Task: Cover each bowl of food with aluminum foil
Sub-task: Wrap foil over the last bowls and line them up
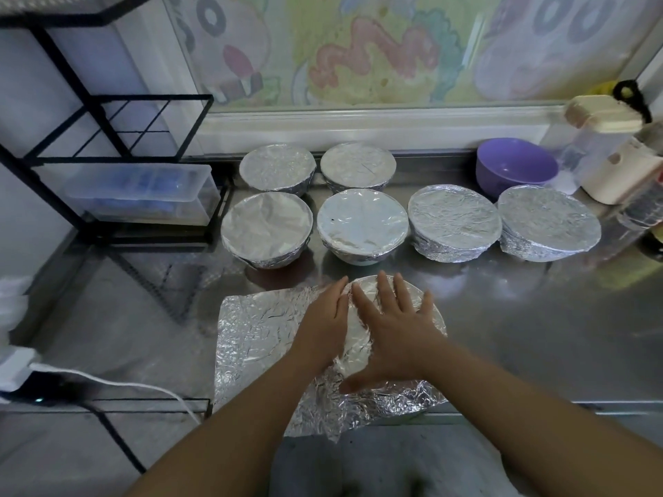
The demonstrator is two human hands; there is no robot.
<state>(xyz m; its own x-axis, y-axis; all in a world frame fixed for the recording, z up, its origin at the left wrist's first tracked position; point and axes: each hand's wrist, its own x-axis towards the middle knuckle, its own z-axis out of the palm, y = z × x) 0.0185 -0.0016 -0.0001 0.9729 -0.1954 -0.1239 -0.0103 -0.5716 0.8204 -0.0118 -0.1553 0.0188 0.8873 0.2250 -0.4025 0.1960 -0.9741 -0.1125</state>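
- Wire rack (pixel 107 138): black metal frame at the far left of the counter. A clear plastic box (pixel 143 195) with blue contents sits on its lower shelf.
- Foil sheet (pixel 258 335): thin, bright and heavily creased, roughly rectangular. Its long axis runs left to right. The loose flap lies flat on the counter to the left of the bowl, and the near edge is crumpled and overhangs the front of the counter.
- Left hand (pixel 323 328): flat, fingers straight and together, grasping nothing. It presses the foil at the left flank of the bowl and is the hand nearer the loose flap.
- Bowl (pixel 430 310): round and close to the front edge of the counter, directly under both hands. Foil hides it completely, so its contents cannot be told. The foil already follows the rim on the far and right sides.
- Right hand (pixel 391 338): released and spread wide, palm down on the foil over the top of the bowl, thumb toward the near edge.
- Judgement: the remaining work lies to the left, where the flap needs folding down around the bowl wall.
- Covered bowls (pixel 362 224): six stand in two rows behind. Their foil tops are taut and the skirts wrinkled.
- Counter (pixel 538 335): brushed, reflective metal.
- Purple bowl (pixel 516 166): smooth plastic, uncovered, apparently empty.
- Cream-lidded containers (pixel 610 156): at the far right.
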